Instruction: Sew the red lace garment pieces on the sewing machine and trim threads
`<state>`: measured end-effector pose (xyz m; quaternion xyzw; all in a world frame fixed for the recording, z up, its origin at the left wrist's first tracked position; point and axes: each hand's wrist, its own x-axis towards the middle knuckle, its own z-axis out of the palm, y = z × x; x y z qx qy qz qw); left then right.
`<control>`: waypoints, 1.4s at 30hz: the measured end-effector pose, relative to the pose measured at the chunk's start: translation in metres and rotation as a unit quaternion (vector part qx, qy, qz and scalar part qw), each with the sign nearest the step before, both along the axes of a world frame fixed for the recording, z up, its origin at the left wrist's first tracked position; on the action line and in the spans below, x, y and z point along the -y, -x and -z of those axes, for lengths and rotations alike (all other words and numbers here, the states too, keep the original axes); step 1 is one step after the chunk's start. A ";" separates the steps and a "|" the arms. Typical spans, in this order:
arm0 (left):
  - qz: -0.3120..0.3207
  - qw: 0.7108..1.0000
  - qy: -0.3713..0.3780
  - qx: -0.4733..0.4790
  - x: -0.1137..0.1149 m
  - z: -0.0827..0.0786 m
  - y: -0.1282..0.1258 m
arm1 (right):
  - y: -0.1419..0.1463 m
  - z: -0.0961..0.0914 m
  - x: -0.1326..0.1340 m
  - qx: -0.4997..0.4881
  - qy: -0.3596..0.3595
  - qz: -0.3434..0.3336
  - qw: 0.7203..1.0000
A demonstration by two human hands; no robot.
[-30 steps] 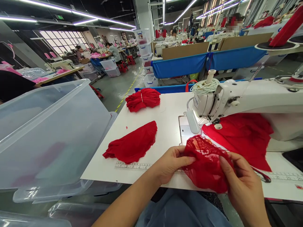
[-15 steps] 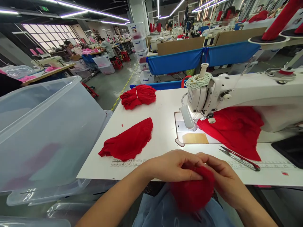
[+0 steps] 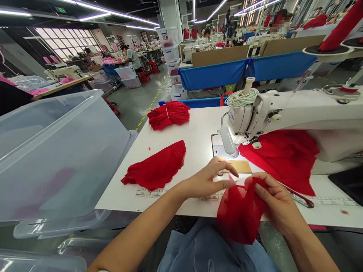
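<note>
A sheer red fabric piece hangs over the table's front edge above my lap. My right hand pinches its upper part between thumb and fingers. Just left of it, my left hand has its thumb and fingers apart, the fingertips close to the fabric; whether they touch it I cannot tell. Behind my hands stands a white sewing machine, with more red fabric lying under its arm. The red-handled scissors lie beside my right hand, their blades mostly hidden by it.
On the white table lie a folded red lace-edged piece and a tied red bundle. A large translucent bin stands at the left. A black object sits at the right. A printed ruler runs along the front.
My hands were together on the red fabric over my lap. Now the left has come off and opened, while the right holds the piece slightly higher and to the right.
</note>
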<state>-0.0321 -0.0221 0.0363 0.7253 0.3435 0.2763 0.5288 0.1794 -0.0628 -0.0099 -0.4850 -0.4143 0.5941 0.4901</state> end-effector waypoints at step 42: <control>-0.151 0.988 0.041 -0.008 0.018 0.020 -0.015 | 0.009 0.003 -0.001 0.219 -0.196 -0.018 0.956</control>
